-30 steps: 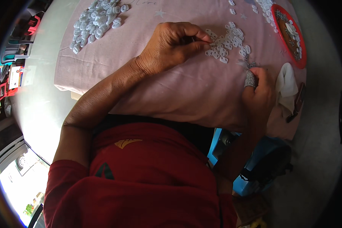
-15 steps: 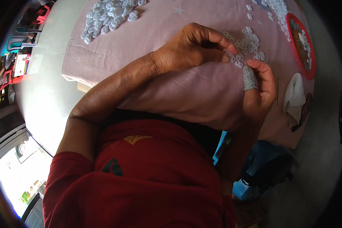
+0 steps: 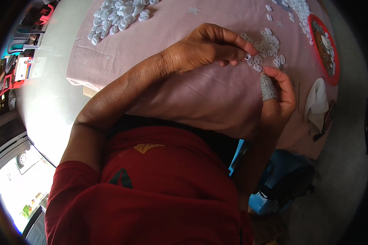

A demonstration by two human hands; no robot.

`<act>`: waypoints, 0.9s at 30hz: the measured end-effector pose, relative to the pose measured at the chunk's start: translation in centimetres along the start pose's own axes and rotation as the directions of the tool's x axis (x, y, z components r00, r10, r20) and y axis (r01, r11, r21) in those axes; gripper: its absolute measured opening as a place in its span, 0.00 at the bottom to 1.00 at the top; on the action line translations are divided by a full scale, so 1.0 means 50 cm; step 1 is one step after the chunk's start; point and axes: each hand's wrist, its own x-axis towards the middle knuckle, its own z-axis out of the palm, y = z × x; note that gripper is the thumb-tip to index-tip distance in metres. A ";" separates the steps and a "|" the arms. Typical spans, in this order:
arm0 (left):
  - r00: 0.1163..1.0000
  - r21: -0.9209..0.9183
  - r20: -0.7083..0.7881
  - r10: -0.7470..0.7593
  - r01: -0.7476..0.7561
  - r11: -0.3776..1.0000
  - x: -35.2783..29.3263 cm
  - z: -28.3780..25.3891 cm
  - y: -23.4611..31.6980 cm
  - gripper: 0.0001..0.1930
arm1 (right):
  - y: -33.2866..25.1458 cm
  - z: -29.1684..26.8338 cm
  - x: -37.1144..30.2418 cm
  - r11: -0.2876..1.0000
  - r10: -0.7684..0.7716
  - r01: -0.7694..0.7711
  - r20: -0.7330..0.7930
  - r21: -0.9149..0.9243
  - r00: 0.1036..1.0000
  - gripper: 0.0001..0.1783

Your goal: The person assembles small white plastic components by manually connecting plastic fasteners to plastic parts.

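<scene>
My left hand (image 3: 212, 49) is closed in a pinch over the table, with a small white oval plastic piece (image 3: 248, 57) with holes between thumb and forefinger. Close by on the right, my right hand (image 3: 281, 87) has its thumb and forefinger pressed together. A grey speckled wrap (image 3: 268, 87) covers its thumb. Whatever that pinch holds is too small to make out. Just beyond both hands lies a loose group of similar white pieces (image 3: 270, 41) on the pink tablecloth (image 3: 184, 94).
A larger heap of white pieces (image 3: 116, 16) is at the far left, another (image 3: 298, 12) at the far right. A red tray (image 3: 337, 75) holds small metal bits and white pieces. A white cloth (image 3: 317, 102) lies beside a dark tool (image 3: 327, 122). Below hangs a blue bag (image 3: 290, 171).
The white piece at my left fingertips now shows more plainly, and that hand's lower fingers have come into view. My right hand has shifted very slightly.
</scene>
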 end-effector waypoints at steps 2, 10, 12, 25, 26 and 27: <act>1.000 -0.020 -0.004 -0.006 0.006 1.000 -0.002 0.002 -0.001 0.14 | -0.005 0.003 0.000 1.000 -0.016 0.016 0.002 -0.013 1.000 0.11; 0.991 -0.157 -0.045 -0.129 0.121 0.980 -0.007 0.010 0.016 0.09 | -0.018 0.012 -0.002 0.998 0.052 -0.052 -0.024 0.028 0.998 0.12; 0.986 -0.232 0.005 -0.164 0.161 0.959 -0.008 0.009 0.018 0.09 | -0.019 0.016 -0.002 0.999 0.024 -0.023 -0.013 0.026 1.000 0.12; 0.990 -0.198 -0.013 -0.137 0.132 0.971 -0.009 0.018 0.014 0.10 | -0.012 0.030 -0.002 0.996 -0.050 0.049 0.014 0.075 0.999 0.14; 0.991 -0.192 -0.010 -0.136 0.131 0.973 -0.009 0.019 0.015 0.09 | -0.011 0.030 -0.003 0.996 -0.048 0.047 0.015 0.075 0.999 0.14; 0.991 -0.185 -0.007 -0.134 0.130 0.974 -0.010 0.019 0.015 0.09 | -0.011 0.030 -0.003 0.996 -0.044 0.043 0.016 0.079 0.999 0.14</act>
